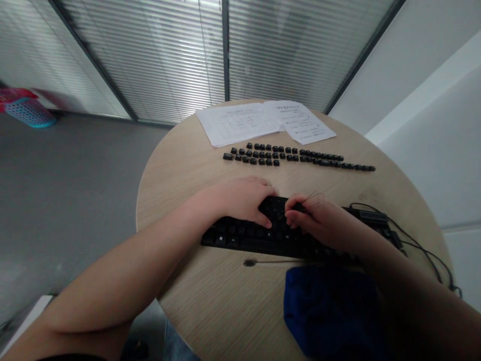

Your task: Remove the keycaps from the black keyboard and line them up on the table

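Observation:
A black keyboard (240,235) lies across the round table, with some of its upper keys off around the middle. My left hand (244,198) rests over its far edge, fingers stretched and thumb apart, holding nothing. Just to the right, my right hand (310,215) is closed in a pinch above the keys. Between its fingers is a small dark tool with thin wires (312,195) sticking out at the top; its lower end is hidden. Beyond the keyboard, black keycaps (267,155) stand in several rows.
Printed sheets (240,123) lie at the table's far side. A thin rod with a dark tip (249,262) and a blue cloth (319,311) are near me. Black cables (424,248) run at the right. A blue basket (30,111) stands on the floor at the left.

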`<action>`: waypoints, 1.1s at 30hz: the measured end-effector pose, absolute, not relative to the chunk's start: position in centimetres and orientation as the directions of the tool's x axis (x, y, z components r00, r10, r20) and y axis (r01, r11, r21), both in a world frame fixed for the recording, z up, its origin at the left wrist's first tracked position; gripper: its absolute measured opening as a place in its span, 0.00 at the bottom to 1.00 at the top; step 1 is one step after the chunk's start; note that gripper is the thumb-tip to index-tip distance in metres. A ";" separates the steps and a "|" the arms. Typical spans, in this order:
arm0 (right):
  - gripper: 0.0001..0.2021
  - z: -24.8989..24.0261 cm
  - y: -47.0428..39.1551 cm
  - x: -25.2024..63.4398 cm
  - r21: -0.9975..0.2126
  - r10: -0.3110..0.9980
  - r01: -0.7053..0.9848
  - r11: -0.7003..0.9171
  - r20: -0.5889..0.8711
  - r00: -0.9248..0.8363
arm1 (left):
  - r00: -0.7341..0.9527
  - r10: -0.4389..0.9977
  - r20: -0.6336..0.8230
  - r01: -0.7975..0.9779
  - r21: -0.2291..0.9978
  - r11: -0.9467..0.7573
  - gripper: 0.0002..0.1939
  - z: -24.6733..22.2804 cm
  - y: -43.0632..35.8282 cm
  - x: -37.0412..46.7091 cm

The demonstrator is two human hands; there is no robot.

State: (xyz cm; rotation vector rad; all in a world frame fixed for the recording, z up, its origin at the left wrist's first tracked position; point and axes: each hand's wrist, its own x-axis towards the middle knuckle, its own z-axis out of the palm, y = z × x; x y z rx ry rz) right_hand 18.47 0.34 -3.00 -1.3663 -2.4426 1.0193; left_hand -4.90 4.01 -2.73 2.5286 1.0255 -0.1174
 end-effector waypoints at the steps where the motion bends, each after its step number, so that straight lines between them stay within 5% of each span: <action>1: 0.11 -3.0 0.3 18.3 -0.635 0.809 0.692 0.343 -0.176 -0.561 | 0.724 0.652 -0.224 0.685 0.336 -0.646 0.34 -2.7 4.0 -4.9; 18: 0.09 -2.4 0.1 16.6 -0.551 0.821 0.736 0.394 -0.150 -0.551 | 0.732 0.645 -0.217 0.678 0.327 -0.658 0.33 -3.0 4.2 -4.8; 28: 0.11 -3.4 -0.7 17.0 -0.601 0.872 0.691 0.401 0.019 -0.489 | 0.715 0.661 -0.228 0.696 0.328 -0.639 0.35 -3.0 4.0 -4.7; 33: 0.12 -3.9 -0.9 16.5 -0.530 0.857 0.706 0.470 0.083 -0.508 | 0.718 0.654 -0.237 0.693 0.326 -0.643 0.35 -2.8 3.9 -4.7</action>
